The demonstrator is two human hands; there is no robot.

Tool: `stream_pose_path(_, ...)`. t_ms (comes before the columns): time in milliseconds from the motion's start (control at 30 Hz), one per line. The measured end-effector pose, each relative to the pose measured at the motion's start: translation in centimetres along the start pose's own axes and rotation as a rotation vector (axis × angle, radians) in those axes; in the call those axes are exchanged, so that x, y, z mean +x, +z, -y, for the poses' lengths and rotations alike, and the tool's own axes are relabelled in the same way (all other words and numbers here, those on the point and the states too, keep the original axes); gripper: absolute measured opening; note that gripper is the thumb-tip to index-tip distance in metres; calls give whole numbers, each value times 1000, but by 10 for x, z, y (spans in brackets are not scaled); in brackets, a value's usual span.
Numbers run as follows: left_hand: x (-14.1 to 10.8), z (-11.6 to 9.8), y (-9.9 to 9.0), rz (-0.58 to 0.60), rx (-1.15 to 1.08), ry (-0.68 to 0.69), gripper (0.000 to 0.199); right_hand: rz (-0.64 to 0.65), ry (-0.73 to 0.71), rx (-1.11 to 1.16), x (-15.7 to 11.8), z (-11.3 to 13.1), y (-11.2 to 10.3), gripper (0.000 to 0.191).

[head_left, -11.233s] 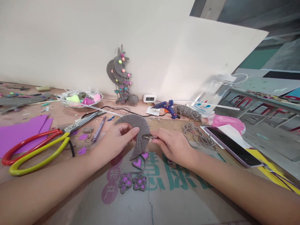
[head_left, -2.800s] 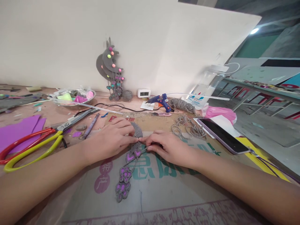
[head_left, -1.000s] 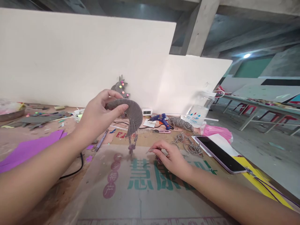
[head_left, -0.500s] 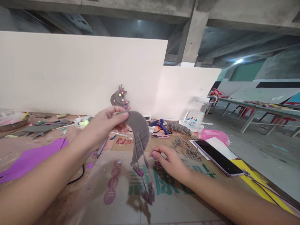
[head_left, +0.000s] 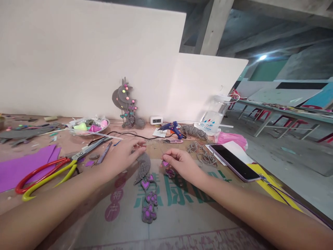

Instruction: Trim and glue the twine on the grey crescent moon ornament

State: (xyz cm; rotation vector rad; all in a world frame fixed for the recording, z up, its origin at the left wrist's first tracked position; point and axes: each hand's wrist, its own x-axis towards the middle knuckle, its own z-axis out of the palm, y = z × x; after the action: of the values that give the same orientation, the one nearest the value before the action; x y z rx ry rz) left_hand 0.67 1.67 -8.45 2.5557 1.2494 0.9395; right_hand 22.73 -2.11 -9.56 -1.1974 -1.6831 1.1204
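A grey yarn-wrapped crescent (head_left: 143, 163) lies on the printed cardboard sheet. Strung below it are purple-centred grey pieces, among them a heart (head_left: 145, 184) and flower-like shapes (head_left: 149, 212). My left hand (head_left: 126, 156) is at the crescent's top, thumb and fingers apart, partly covering it and not gripping it. To the right, my right hand (head_left: 182, 163) pinches a thin grey strand with a small purple heart (head_left: 164, 163) at the fingertips. A purple flower-like piece (head_left: 170, 173) shows just under those fingers.
Large red-and-yellow-handled shears (head_left: 74, 161) and purple sheets (head_left: 28, 166) lie at left. Beyond the hands are a blue glue gun (head_left: 171, 129), a small clock (head_left: 156, 120), grey yarn (head_left: 194, 132) and a similar finished ornament (head_left: 126, 100). A phone (head_left: 234, 162) and a water jug (head_left: 212, 116) stand right.
My left hand has lowered the crescent from the air onto the cardboard and loosened from it; its hanging pieces now lie flat. The view has tilted down. My right hand still pinches.
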Motion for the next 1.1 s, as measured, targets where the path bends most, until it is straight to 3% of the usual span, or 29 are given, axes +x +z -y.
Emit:
stream_pose_path(133,6,-25,1,117,-221,-175,43,18,3,-20,-2,5,3,19)
stream_pose_path(233,12,-33,4,163,-310,-194,38,23,-3,-83,-4,8,5,16)
stream_pose_path(367,16,-29,6,262,-310,-169,28,64,-13,-145,-5,6,6,16)
stream_pose_path(567,10,-15,6,232,-165,-193,27,93,-163,-517,-8,2,-3,22)
stream_pose_path(733,4,1,10,228,-109,-104,23,273,-138,-664,-15,16,-12,8)
stream_pose_path(967,-1,12,20,232,-80,-22,23,579,20,-527,-24,34,-9,8)
stream_pose_path(1033,0,12,17,210,-69,-15,23,499,-36,-577,-22,33,-9,13)
stream_pose_path(1100,3,14,11,175,-22,-19,25,313,-135,-672,-18,28,-10,18)
